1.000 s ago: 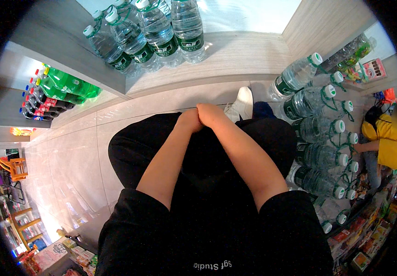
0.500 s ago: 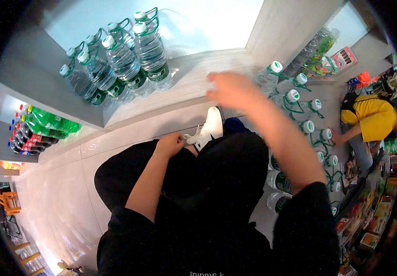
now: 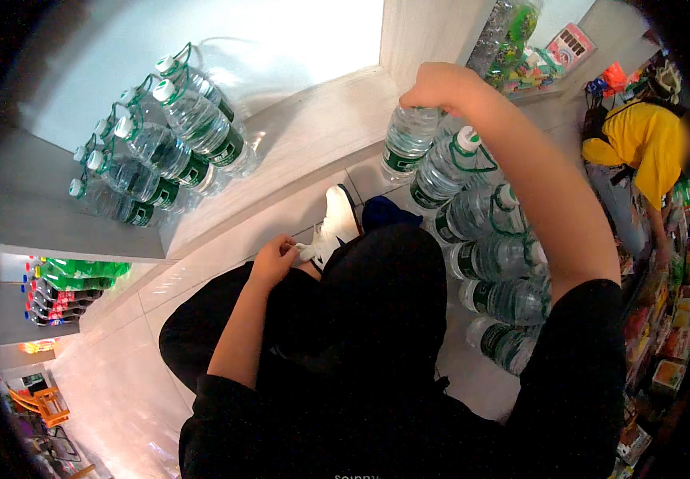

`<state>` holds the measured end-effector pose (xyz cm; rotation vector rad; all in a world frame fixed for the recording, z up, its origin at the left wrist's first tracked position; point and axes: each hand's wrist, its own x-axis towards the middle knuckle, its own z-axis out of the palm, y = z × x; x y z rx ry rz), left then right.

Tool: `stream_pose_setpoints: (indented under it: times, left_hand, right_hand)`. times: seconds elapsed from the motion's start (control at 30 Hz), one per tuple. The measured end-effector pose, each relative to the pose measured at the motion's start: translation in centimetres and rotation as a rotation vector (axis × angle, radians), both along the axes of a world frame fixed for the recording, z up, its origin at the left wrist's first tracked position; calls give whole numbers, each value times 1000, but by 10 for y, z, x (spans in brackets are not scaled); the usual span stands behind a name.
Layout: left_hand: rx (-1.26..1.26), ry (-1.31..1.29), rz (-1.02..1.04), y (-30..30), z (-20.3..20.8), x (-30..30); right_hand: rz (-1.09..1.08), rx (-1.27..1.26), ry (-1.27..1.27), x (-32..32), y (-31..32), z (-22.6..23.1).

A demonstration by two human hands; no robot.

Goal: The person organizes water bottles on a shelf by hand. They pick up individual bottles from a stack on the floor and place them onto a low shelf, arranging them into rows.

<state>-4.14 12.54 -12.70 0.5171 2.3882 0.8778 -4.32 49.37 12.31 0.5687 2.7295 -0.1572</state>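
Observation:
Over the top of a clear water bottle (image 3: pixel 406 145) with a green label, my right hand (image 3: pixel 447 86) has its fingers closed around the neck and cap, which it hides. That bottle heads a row of similar bottles (image 3: pixel 441 172) with white caps and green carry loops, on the floor to my right. My left hand (image 3: pixel 273 259) is beside the laces of my white shoe (image 3: pixel 335 225); its fingers are curled together, and I cannot make out what is in them, if anything. On the low shelf (image 3: pixel 297 144) at the left stands a cluster of the same bottles (image 3: pixel 197 124).
Dark and green drink bottles (image 3: pixel 69 291) lie stacked in a compartment at the far left. A person in a yellow top (image 3: pixel 640 144) bends down at the right, beside packaged goods (image 3: pixel 668 375). Wooden chairs (image 3: pixel 41 405) stand at lower left.
My right hand has moved from above the shelf edge to the right and closed on a bottle top. The view has turned rightward. The person in yellow has risen somewhat.

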Motion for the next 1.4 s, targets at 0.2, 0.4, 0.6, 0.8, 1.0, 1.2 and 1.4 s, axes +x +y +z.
stream_pose_setpoints:
  times: [0.2, 0.4, 0.6, 0.8, 1.0, 1.2, 1.4]
  left_hand:
    - [106, -67, 26, 0, -14, -10]
    - [247, -20, 54, 40, 18, -11]
    - [327, -75, 55, 67, 30, -10]
    - [495, -91, 43, 78, 52, -10]
    - [634, -93, 45, 92, 73, -16]
    - [662, 142, 136, 91, 70, -27]
    - [750, 122, 249, 88, 55, -51]
  right_hand:
    - [339, -45, 128, -1, 23, -19]
    - [461, 167, 257, -3, 25, -39]
    - [483, 84, 262, -7, 27, -38]
    - [485, 72, 443, -13, -18, 9]
    - [498, 25, 477, -33, -54, 67]
    - [511, -63, 573, -80, -91, 67]
    - [515, -43, 541, -121, -128, 50]
